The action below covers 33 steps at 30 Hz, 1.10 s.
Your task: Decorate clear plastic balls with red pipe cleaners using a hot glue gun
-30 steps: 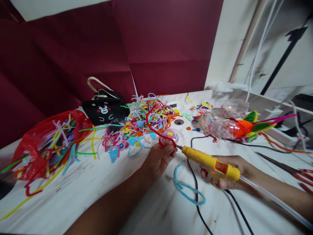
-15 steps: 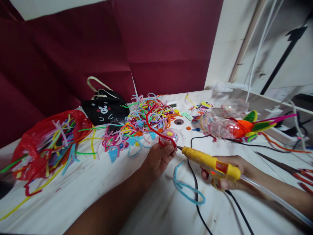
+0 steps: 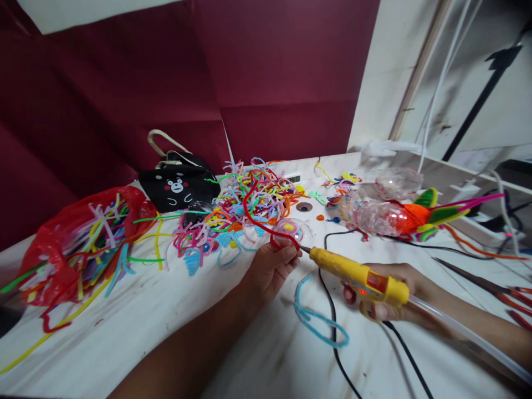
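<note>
The left hand (image 3: 272,266) is clamping its fingertips on a bent, fuzzy red pipe cleaner (image 3: 261,224), which is rising in a curve above the white, marble-patterned table (image 3: 270,354). The right hand (image 3: 393,313) is wrapping around a yellow plastic glue gun (image 3: 341,269), whose metal nozzle is pointing at the strand's folded end, just beside the fingertips.

The red strand is already showing its bend, so shaping appears begun; gluing seems to be under way, with fixing it to anything not yet done. A thin, light-blue pipe-cleaner loop (image 3: 323,330) is lying loose nearby, and a clear plastic form with orange wrapping and green leaf shapes (image 3: 374,213) is resting at the right, looking further along.

The left fingers are hiding part of the fold, so fresh glue or actual nozzle contact is impossible to confirm. Trigger pressure is not showing clearly. The orange-handled metal scissors (image 3: 477,278) are running out of view at the right edge.
</note>
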Each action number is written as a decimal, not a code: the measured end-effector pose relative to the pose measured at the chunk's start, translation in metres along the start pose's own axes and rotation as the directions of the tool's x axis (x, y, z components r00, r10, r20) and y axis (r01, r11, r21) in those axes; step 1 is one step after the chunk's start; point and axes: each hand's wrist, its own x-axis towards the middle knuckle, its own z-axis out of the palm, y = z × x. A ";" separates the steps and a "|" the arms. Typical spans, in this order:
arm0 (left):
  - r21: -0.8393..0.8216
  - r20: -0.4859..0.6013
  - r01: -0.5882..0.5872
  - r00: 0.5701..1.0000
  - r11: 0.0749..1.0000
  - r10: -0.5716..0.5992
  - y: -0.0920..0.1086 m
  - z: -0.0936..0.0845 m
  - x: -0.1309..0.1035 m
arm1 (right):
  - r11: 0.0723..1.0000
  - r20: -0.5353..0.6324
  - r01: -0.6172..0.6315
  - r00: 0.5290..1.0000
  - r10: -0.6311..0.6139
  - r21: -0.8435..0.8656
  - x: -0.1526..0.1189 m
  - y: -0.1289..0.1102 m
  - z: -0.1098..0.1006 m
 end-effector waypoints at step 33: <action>-0.026 0.013 0.022 1.000 0.999 -0.022 -0.002 -0.003 0.000 | 0.996 0.086 0.011 0.996 -0.004 -0.089 -0.001 0.005 -0.017</action>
